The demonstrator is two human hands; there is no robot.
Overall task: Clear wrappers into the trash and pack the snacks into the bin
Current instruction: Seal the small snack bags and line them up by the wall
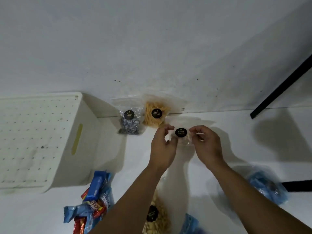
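Overturned bin (pixel 50 141) at nine o'clock on the table (pixel 236 141), two snack pouches (pixel 130 121) side by side against the wall (pixel 152 48) at twelve, third pouch (pixel 181 135) just before them between both hands (pixel 162 149), wrapper pile (pixel 92 205) at seven, another pouch (pixel 156 217) at six, plastic bag (pixel 268 188) at four

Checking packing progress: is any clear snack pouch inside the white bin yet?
No: the white bin lies overturned, perforated bottom up, and the black-and-white cookie pouch and yellow stick-snack pouch lean against the wall.
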